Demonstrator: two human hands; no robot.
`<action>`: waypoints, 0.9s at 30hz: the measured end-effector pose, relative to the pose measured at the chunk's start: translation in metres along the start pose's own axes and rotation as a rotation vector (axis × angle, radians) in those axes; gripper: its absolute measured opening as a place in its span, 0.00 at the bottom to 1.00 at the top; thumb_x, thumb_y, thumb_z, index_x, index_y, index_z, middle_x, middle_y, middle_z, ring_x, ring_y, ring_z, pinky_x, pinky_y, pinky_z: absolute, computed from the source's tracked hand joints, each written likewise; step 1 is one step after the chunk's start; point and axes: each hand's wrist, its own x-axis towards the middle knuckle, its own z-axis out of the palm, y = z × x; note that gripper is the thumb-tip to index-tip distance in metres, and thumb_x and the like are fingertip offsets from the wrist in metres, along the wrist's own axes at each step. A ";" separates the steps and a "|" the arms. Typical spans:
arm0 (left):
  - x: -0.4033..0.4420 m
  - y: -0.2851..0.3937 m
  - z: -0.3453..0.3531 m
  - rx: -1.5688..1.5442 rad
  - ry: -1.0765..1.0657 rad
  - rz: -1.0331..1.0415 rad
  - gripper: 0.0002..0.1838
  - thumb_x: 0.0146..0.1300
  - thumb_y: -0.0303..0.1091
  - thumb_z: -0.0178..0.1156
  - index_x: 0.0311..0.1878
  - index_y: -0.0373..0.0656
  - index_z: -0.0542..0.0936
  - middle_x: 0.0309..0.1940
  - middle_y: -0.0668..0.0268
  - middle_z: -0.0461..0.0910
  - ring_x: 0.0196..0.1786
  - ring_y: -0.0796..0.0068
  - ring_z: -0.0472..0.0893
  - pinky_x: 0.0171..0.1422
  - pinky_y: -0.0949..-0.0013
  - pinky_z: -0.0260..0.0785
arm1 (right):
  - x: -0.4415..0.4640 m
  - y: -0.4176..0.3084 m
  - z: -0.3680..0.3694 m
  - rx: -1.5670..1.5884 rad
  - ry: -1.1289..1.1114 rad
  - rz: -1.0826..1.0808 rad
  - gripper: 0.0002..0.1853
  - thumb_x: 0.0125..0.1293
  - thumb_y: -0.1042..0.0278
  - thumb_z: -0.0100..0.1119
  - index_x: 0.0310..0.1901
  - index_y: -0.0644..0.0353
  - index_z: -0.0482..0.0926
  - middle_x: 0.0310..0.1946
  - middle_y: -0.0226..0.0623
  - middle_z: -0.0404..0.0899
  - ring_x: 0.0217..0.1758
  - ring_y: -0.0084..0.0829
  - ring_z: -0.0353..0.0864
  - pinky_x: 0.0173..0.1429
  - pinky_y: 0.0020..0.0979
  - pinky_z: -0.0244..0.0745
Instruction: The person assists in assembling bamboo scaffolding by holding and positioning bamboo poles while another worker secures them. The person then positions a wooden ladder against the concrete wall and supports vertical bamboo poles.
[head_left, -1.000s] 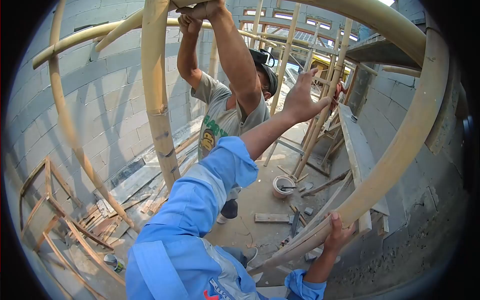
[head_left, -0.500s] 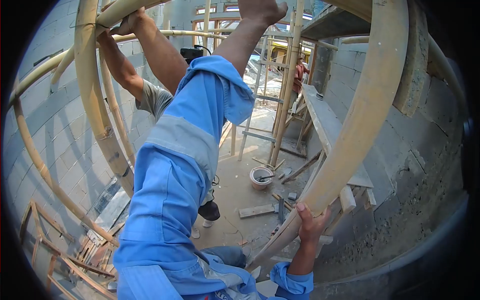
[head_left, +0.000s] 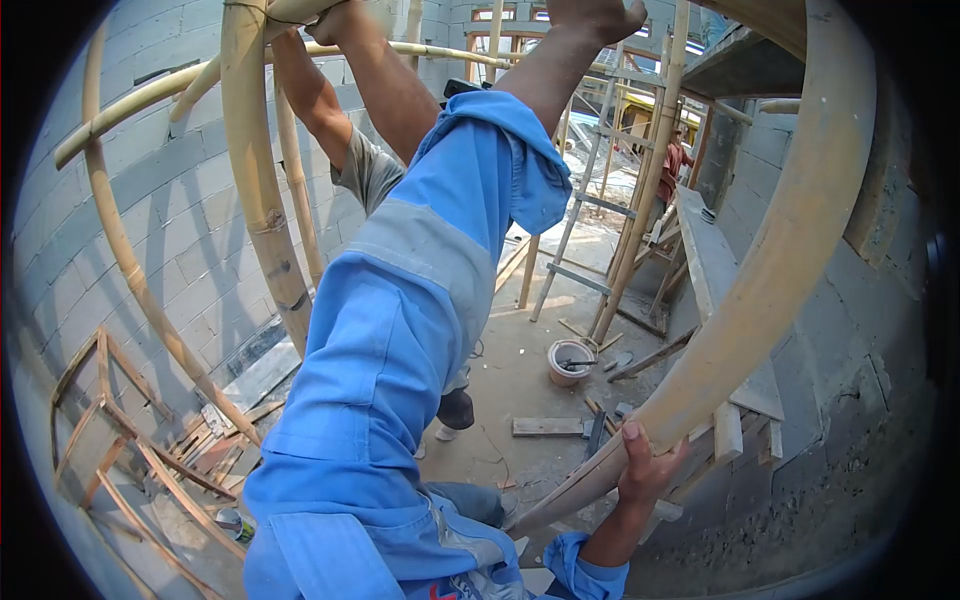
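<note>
On the right, my right hand [head_left: 650, 468] is closed around the lower part of a thick bamboo pole [head_left: 770, 265], with the thumb lying along its face. My left arm, in a blue sleeve with a grey band, reaches up through the middle of the view. At the top edge is my left hand [head_left: 598, 18]; its fingers are cut off by the frame, so any grip is hidden. Beside it, a co-worker's hand [head_left: 340, 22] is at the joint of an upright bamboo pole [head_left: 255, 170] and a crossing pole. That person wears a grey shirt.
Below stand a bucket [head_left: 571, 362] with a tool in it and a loose board [head_left: 547, 427]. A ladder [head_left: 590, 200] leans behind. Wooden frames [head_left: 130, 425] lie lower left. A plank [head_left: 715, 250] runs along the right block wall. Another person [head_left: 672, 172] is farther back.
The view has swung left, so the surroundings appear farther right. My right hand keeps its hold on the bamboo pole; my left arm stays raised.
</note>
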 end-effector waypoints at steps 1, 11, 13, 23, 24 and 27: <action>-0.001 0.000 0.002 0.004 0.020 0.023 0.50 0.57 0.58 0.68 0.78 0.38 0.64 0.77 0.47 0.64 0.82 0.46 0.58 0.86 0.43 0.44 | 0.001 0.000 -0.002 -0.002 0.000 -0.007 0.33 0.54 0.57 0.79 0.55 0.68 0.76 0.44 0.39 0.78 0.46 0.32 0.79 0.55 0.35 0.76; 0.005 -0.006 -0.037 0.048 -0.279 0.011 0.52 0.61 0.62 0.63 0.81 0.39 0.60 0.80 0.48 0.62 0.84 0.49 0.55 0.88 0.47 0.44 | 0.005 0.006 0.000 -0.070 0.005 -0.083 0.31 0.57 0.54 0.76 0.53 0.69 0.76 0.39 0.41 0.81 0.41 0.33 0.83 0.49 0.35 0.79; 0.006 -0.009 -0.037 0.055 -0.297 0.029 0.50 0.61 0.62 0.63 0.80 0.39 0.63 0.78 0.48 0.65 0.83 0.49 0.59 0.87 0.48 0.46 | 0.000 -0.002 -0.003 -0.036 -0.031 0.022 0.33 0.56 0.55 0.78 0.56 0.70 0.75 0.45 0.40 0.79 0.48 0.34 0.79 0.57 0.37 0.74; 0.007 -0.013 -0.027 0.051 -0.206 -0.041 0.56 0.59 0.59 0.66 0.82 0.36 0.56 0.83 0.46 0.53 0.85 0.47 0.51 0.87 0.46 0.46 | -0.003 0.004 0.001 -0.097 0.093 -0.047 0.33 0.57 0.54 0.75 0.55 0.71 0.75 0.41 0.43 0.83 0.42 0.34 0.84 0.52 0.36 0.79; 0.004 -0.018 -0.010 -0.035 -0.054 -0.017 0.55 0.59 0.58 0.67 0.82 0.36 0.56 0.83 0.46 0.54 0.85 0.47 0.50 0.88 0.44 0.44 | -0.004 0.003 0.000 -0.076 0.090 -0.011 0.35 0.55 0.54 0.77 0.57 0.71 0.74 0.43 0.43 0.81 0.44 0.35 0.82 0.53 0.36 0.78; -0.003 -0.019 -0.012 0.014 0.017 0.025 0.55 0.58 0.58 0.67 0.81 0.36 0.57 0.82 0.47 0.55 0.85 0.47 0.50 0.88 0.42 0.41 | -0.007 0.000 0.005 -0.066 0.118 0.010 0.34 0.57 0.54 0.74 0.57 0.71 0.74 0.42 0.44 0.82 0.43 0.35 0.83 0.52 0.36 0.79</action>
